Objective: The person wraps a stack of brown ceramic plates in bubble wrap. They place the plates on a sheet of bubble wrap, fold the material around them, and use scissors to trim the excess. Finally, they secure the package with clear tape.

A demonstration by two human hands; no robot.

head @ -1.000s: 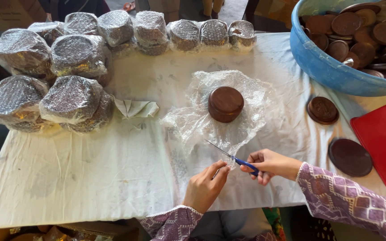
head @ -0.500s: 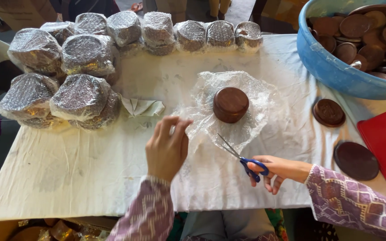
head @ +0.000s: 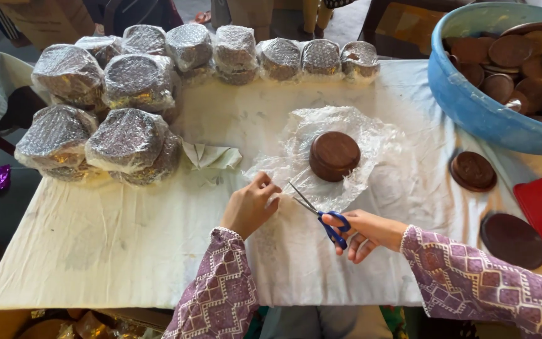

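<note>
The clear plastic sheet (head: 346, 157) lies near the middle of the desk (head: 95, 245), with a brown round block (head: 334, 155) on it. Left of it, wrapped bundles (head: 127, 138) crowd the desk's far-left corner. Your left hand (head: 252, 204) pinches the sheet's near edge between its fingers. Your right hand (head: 365, 232) grips blue-handled scissors (head: 321, 213), blades parted at that edge. A blue tub (head: 472, 107) sits at the far-right corner.

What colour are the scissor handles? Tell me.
Blue, seen in the head view: the scissors are held in the right hand.
</note>
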